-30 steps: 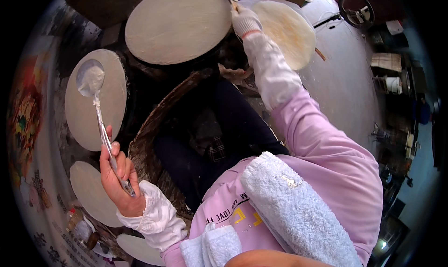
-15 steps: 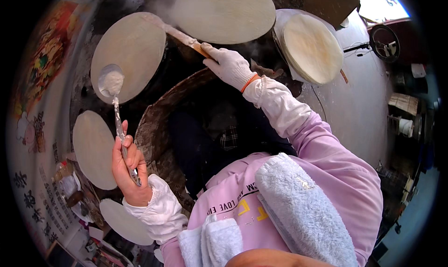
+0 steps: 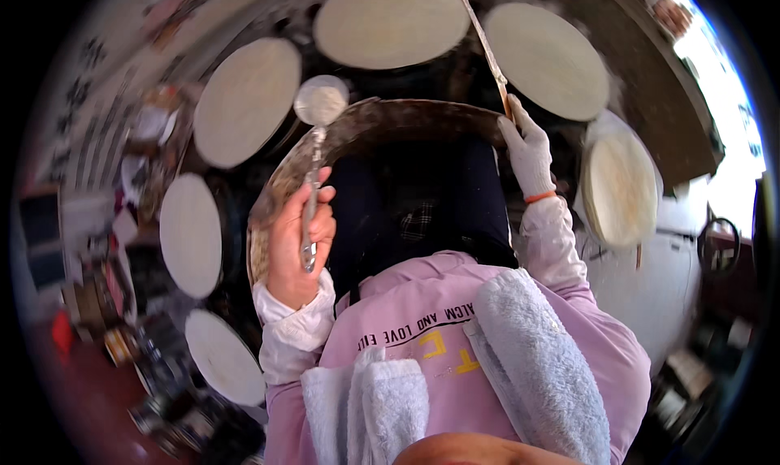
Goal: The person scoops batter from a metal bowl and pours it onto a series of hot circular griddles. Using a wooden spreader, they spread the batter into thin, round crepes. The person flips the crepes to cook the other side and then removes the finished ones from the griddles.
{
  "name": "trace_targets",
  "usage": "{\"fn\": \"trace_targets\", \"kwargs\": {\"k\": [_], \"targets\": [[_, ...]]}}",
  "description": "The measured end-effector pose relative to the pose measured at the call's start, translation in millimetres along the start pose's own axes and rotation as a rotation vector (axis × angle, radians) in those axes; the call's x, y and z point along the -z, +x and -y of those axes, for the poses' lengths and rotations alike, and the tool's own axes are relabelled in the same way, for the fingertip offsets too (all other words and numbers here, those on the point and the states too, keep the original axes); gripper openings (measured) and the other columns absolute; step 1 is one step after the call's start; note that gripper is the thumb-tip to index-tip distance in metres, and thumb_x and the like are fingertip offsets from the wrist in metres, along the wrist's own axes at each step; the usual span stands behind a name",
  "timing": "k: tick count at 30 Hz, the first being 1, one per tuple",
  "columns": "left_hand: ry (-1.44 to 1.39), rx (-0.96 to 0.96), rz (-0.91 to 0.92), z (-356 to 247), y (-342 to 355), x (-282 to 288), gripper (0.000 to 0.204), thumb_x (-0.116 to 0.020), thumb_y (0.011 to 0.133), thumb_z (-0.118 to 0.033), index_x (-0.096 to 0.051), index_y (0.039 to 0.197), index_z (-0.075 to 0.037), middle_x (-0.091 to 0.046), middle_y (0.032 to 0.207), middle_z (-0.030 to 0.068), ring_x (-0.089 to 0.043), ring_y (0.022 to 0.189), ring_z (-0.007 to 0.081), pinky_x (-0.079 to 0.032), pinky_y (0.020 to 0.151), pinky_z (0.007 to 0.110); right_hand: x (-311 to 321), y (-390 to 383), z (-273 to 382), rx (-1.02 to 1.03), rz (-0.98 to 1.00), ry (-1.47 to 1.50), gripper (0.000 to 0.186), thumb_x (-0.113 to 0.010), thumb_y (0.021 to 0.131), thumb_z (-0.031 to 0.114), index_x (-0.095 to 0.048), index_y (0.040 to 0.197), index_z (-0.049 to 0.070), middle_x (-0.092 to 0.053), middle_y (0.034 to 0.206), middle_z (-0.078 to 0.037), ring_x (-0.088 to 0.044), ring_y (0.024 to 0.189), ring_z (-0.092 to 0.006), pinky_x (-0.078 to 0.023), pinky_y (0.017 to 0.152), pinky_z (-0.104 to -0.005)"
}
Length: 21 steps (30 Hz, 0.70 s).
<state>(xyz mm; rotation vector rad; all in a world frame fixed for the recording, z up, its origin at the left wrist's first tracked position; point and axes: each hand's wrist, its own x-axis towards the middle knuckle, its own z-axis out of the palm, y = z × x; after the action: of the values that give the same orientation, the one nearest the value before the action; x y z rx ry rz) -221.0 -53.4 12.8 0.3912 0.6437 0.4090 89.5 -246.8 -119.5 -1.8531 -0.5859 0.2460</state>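
Left hand with ladle (image 3: 322, 103), right hand with wooden stick (image 3: 489, 52), at a curved brown barrier (image 3: 439, 116).
Light-blue towels (image 3: 543, 359), fluffy, against the pink top, on the near side of the barrier. Left hand (image 3: 297, 239), bare, over the barrier's left side, fingers closed around the handle of the metal ladle; the bowl, carrying white paste, shows at the barrier's upper-left rim. Right hand (image 3: 530, 156), in a white glove with orange wristband, at the barrier's right end, fingers closed on the wooden stick, pale-coated, pointing away from the barrier. Stack of rounds (image 3: 621, 190), faintly browned, right of the barrier. Pale rounds (image 3: 392, 22), five: three left of the barrier, one beyond it, one beyond and to its right.
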Motion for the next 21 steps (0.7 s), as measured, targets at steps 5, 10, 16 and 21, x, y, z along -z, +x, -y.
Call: {"fn": "trace_targets", "kwargs": {"k": [5,10,16,21], "targets": [[-0.179,-0.057,-0.041,18,-44,51,0.034,-0.044,0.107,-0.018,-0.050,0.131,0.005,-0.065,0.106,0.0162,-0.049,0.055,0.0084,-0.044,0.050,0.021,-42,-47,100,-0.459,0.572,0.552,0.049,-0.053,0.102,0.025,-0.046,0.147,0.007,-0.062,0.077,-0.003,-0.052,0.049,-0.0091,-0.042,0.039,-0.0232],[-0.174,-0.284,-0.171,41,-94,84,0.041,-0.050,0.106,-0.029,-0.049,0.133,0.002,-0.065,0.117,0.0197,-0.049,0.055,0.0072,-0.042,0.049,0.021,-95,-88,160,-0.564,1.146,0.559,0.036,-0.051,0.101,0.027,-0.058,0.128,0.005,-0.060,0.071,-0.003,-0.051,0.044,-0.0085,-0.040,0.040,-0.0215],[0.035,-0.447,-0.409,58,-125,74,0.047,-0.054,0.103,-0.042,-0.054,0.124,0.000,-0.065,0.117,0.0157,-0.042,0.057,0.0043,-0.035,0.050,0.020,-136,-115,206,-0.661,1.691,0.358,0.029,-0.050,0.099,0.030,-0.064,0.105,0.005,-0.058,0.067,-0.002,-0.049,0.043,-0.0083,-0.039,0.037,-0.0214],[-0.062,-0.542,-0.583,68,-164,85,0.050,-0.053,0.104,-0.041,-0.050,0.131,0.001,-0.068,0.098,0.0102,-0.040,0.053,0.0038,-0.034,0.046,0.019,-186,-159,229,-0.746,2.004,0.138,0.033,-0.053,0.098,0.035,-0.065,0.095,0.004,-0.057,0.067,-0.002,-0.049,0.045,-0.0082,-0.037,0.038,-0.0215]]}}
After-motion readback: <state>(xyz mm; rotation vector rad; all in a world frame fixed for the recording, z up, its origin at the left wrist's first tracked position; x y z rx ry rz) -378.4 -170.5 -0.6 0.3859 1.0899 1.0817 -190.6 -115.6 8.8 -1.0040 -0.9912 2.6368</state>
